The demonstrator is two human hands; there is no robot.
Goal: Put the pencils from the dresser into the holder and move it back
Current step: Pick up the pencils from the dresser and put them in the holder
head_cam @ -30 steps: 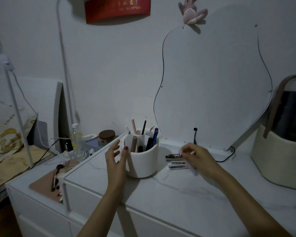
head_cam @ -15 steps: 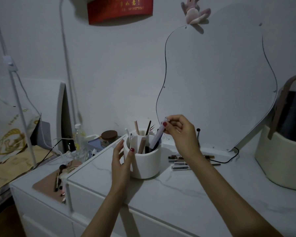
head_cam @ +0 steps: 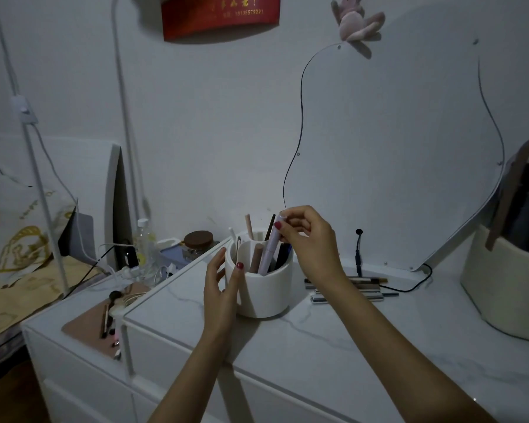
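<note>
Pencils lying loose: a small cluster of dark and metallic sticks [head_cam: 347, 288] remains flat on the white marble-pattern tabletop [head_cam: 318, 346], just right of the white cylindrical divided holder [head_cam: 264, 296], near the mirror's foot. My right hand [head_cam: 307, 239] pinches the top of a pale lilac pencil [head_cam: 270, 251] between thumb and fingertips; its lower end is already inside the holder's front compartment, tilted, not yet released. My left hand [head_cam: 222, 288] is spread, thumb touching the holder's left wall, fingers curved beside it, steadying rather than gripping. Several sticks already stand inside. Judgement: task part done; the cluster is still to be collected, and the holder is still to be moved back
</note>
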